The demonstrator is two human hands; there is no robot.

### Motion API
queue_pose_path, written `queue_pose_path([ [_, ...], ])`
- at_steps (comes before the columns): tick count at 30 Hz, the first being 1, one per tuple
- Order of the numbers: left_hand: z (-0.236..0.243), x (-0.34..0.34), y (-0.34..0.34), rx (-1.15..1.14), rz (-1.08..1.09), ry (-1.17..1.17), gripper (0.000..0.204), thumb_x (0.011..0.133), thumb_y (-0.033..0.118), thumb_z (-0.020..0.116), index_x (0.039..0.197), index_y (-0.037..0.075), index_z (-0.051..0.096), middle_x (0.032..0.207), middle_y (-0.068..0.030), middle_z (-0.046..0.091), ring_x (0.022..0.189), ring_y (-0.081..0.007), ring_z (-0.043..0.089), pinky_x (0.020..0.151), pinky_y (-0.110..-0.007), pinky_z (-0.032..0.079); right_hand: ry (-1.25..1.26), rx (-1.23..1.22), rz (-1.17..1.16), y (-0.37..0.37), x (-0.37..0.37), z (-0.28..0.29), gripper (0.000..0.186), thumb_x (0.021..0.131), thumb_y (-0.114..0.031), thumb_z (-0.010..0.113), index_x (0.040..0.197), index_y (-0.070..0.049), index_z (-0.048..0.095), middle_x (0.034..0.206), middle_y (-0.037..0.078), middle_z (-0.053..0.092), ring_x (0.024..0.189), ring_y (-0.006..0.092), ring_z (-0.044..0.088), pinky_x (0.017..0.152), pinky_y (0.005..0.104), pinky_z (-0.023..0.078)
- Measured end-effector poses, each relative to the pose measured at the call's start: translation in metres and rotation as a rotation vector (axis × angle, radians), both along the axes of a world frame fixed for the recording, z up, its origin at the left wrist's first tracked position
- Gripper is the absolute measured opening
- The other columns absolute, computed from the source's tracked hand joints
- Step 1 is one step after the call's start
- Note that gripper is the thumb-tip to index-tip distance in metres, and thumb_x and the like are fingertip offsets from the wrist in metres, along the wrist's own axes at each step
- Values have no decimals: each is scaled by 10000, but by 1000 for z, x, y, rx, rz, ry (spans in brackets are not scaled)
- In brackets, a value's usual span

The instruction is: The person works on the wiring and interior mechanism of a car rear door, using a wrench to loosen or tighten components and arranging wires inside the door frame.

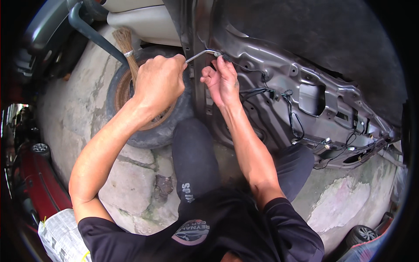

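Note:
My left hand [159, 81] is closed on a thin, bent metal tool [199, 54], whose far end reaches a small fitting [218, 54] at the edge of the dark grey car door panel [292, 70]. My right hand [221, 81] is just below that end, thumb and forefinger closed at the fitting and a small black piece [227, 58], the other fingers curled. Exactly what those fingertips grip is too small to make out. Black wiring [291, 111] with small connectors runs across the bare inner door.
A tire with rusty rim [133, 139] lies on cracked concrete [122, 192] under a straw brush [124, 43]. A blue-grey bent pipe [94, 37] and pale seat [137, 24] are behind. A red car [43, 183] is at left; a newspaper-like sheet [61, 233] is at lower left.

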State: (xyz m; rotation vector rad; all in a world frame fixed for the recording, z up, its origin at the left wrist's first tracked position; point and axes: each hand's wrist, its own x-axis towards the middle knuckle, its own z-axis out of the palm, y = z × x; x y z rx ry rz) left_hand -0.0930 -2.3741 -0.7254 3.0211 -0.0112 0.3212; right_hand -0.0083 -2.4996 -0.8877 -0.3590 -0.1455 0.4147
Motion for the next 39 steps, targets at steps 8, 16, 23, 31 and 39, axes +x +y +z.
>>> queue_pose_path([
  [8, -17, 5, 30, -43, -162, -42, 110, 944, 75, 638, 1028, 32, 696, 809, -216, 677, 801, -441, 674, 671, -506, 521, -17, 34, 3, 3, 2, -2, 220, 1062, -246, 606, 1096, -28, 609, 1045, 60, 614, 811, 256, 698, 627, 381, 627],
  [16, -39, -2, 29, -84, -208, -230, 147, 919, 34, 677, 1065, 33, 687, 777, -174, 663, 728, -380, 687, 601, -463, 511, 18, 28, 35, -2, 2, 1, 212, 1053, -243, 621, 1085, -34, 617, 1061, 65, 626, 827, 275, 702, 641, 392, 631],
  [23, -66, 1, 37, -134, -235, -309, 165, 927, 67, 687, 1087, 34, 703, 752, -155, 698, 672, -353, 701, 570, -448, 534, 22, 58, 49, -5, 4, -2, 196, 1045, -233, 632, 1072, -39, 639, 1026, 68, 673, 827, 277, 710, 668, 399, 633],
  [31, -112, -28, 6, -903, 144, -207, 175, 1016, 111, 640, 1075, -41, 703, 698, -114, 654, 571, -171, 599, 562, -322, 465, -3, 26, 67, -6, 3, -1, 209, 1045, -241, 634, 1060, -32, 637, 1047, 93, 690, 846, 277, 718, 694, 386, 630],
  [39, -128, -31, -52, -1283, 19, -361, 185, 1046, 101, 620, 1101, -52, 708, 832, -8, 612, 660, -58, 523, 597, -229, 429, -257, -751, -241, -31, -63, 33, 334, 1037, -141, 612, 1281, 83, 651, 1191, 173, 707, 1000, 209, 709, 813, 332, 605],
])
